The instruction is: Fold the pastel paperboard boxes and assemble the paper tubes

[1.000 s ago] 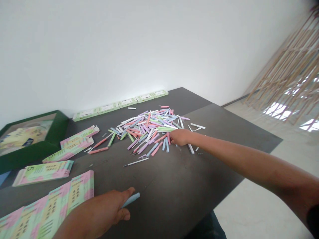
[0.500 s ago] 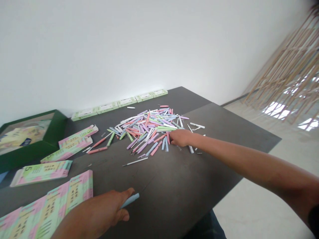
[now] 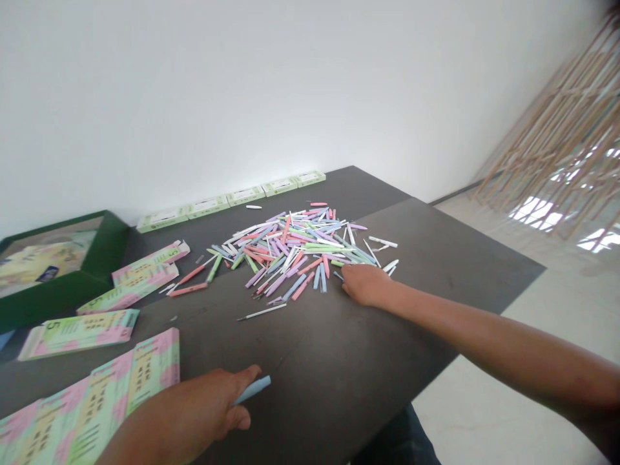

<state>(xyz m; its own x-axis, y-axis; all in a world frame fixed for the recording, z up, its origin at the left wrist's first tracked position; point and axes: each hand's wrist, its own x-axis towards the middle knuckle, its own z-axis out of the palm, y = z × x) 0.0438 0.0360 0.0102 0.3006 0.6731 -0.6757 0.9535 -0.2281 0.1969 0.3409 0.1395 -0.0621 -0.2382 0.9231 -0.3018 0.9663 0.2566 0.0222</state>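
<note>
Pens (image 3: 290,250) beside outstretched right hand (image 3: 364,284)

desk (image 3: 310,368): dark grey, scuffed top, tone change running across under the pile
pen pile (image 3: 285,248): mid-desk, pink, green, blue, purple and white parts, heaped loosely, strays around it
white refill (image 3: 264,312): flat, just nearer than pile
green-white boxes (image 3: 245,196): five, end to end, far edge
white piece (image 3: 254,206): flat, between boxes and pile
green box (image 3: 104,258): left side, open-topped
pink-green cartons (image 3: 128,289): flat, left side, more packed close, near left
</note>
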